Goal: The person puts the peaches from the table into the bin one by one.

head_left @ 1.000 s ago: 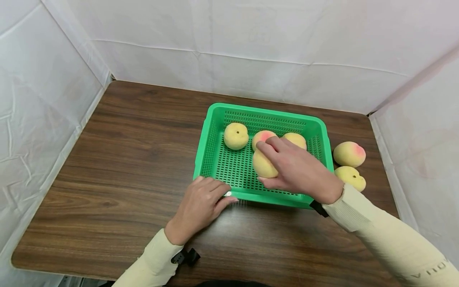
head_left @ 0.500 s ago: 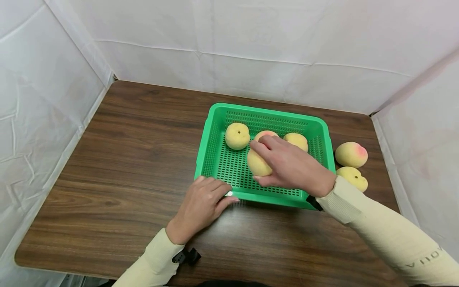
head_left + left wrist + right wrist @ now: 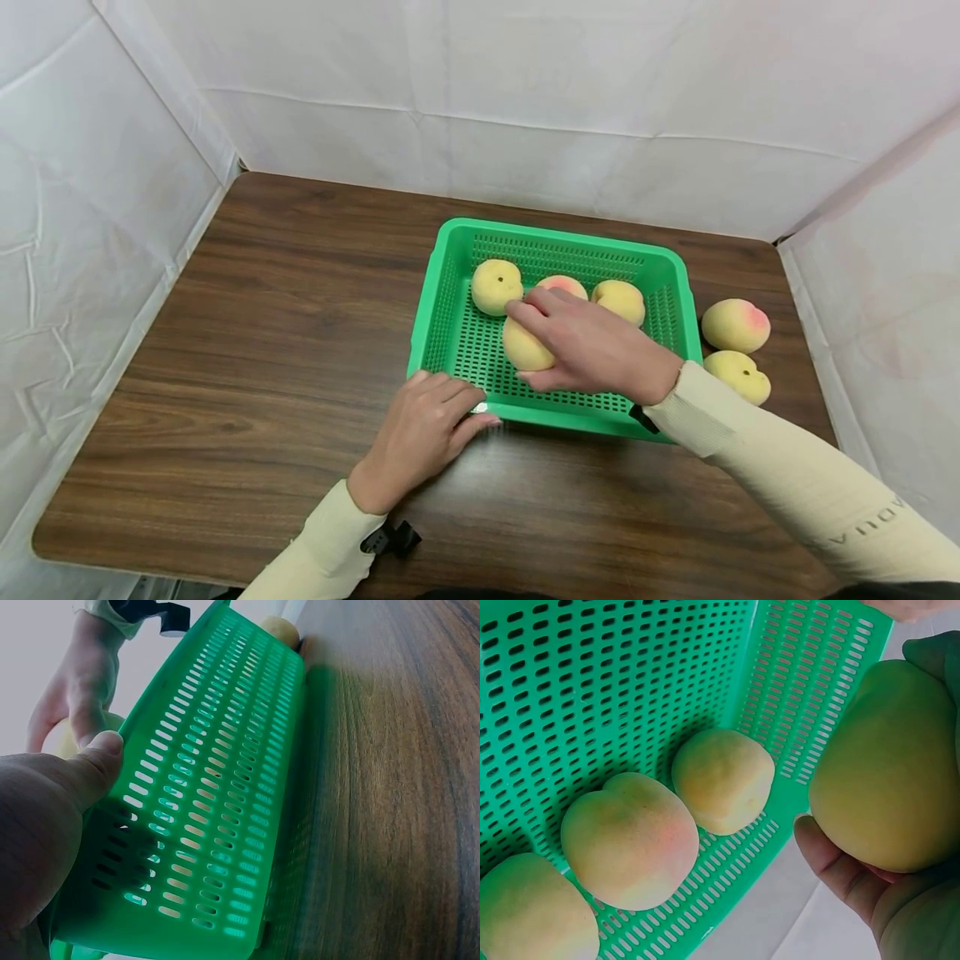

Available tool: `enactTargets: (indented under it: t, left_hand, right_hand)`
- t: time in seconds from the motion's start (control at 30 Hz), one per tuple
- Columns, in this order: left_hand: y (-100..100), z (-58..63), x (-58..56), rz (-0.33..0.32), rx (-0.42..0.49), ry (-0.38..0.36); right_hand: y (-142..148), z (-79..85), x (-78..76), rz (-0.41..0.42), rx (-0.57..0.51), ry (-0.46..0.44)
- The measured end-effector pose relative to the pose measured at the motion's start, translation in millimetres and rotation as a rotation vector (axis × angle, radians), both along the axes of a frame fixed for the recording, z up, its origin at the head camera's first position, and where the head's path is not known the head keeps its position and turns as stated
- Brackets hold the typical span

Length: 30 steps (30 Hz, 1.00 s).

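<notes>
Two peaches (image 3: pixel 736 325) sit on the table (image 3: pixel 247 333) just beside the green basket (image 3: pixel 562 240).

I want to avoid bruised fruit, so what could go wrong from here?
The held peach could slip from the right hand and knock the three peaches in the basket. The right sleeve, which appears near the two peaches on the table, might brush them and set them rolling.

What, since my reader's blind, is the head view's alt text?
A right hand holds a round yellow peach over a green perforated plastic basket containing three others; the left hand grips its rim. Two more peaches sit beside it on a brown wooden table.
</notes>
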<state>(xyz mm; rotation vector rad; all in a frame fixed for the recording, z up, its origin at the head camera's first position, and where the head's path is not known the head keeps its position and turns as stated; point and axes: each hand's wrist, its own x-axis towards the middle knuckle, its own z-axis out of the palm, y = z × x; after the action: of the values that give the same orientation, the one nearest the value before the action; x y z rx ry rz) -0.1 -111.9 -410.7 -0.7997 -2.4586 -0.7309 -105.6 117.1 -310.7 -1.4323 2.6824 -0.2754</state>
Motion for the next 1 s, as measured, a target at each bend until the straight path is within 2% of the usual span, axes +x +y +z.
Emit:
enactTargets:
  t: [0.7, 1.0]
  left_hand:
    - [1.2, -2.8, -0.3, 0.003, 0.020, 0.029]
    - [0.2, -2.4, -0.6, 0.005, 0.009, 0.021]
  right_hand:
    - [-14.8, -15.0, -10.2, 0.102, 0.055, -0.005]
    - [-23.9, -21.0, -11.7, 0.134, 0.131, -0.003]
